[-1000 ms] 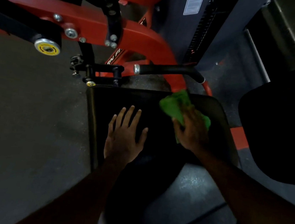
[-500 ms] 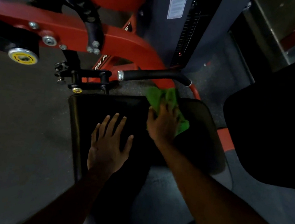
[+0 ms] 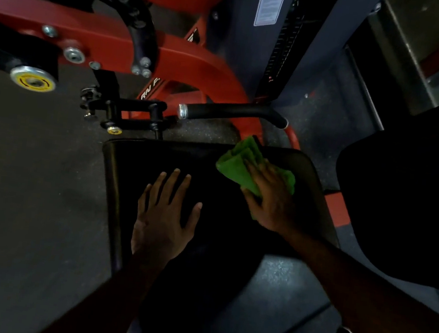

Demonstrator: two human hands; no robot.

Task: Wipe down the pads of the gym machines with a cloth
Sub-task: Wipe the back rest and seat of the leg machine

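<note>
A black seat pad [image 3: 142, 157] of a red gym machine lies below me. My left hand [image 3: 163, 220] rests flat on its left part, fingers spread, holding nothing. My right hand [image 3: 271, 200] presses a crumpled green cloth [image 3: 237, 165] onto the pad's far right area, fingers over the cloth. Part of the cloth sticks out past my fingertips toward the pad's far edge.
The machine's red frame [image 3: 192, 60] and a black handle bar [image 3: 233, 111] run just beyond the pad. A grey weight-stack column [image 3: 255, 46] stands behind. Another black pad [image 3: 407, 206] sits at the right. Dark rubber floor [image 3: 31, 184] lies to the left.
My right hand slid the cloth left along the pad's far edge, then back to the right. The left hand stayed flat on the pad.
</note>
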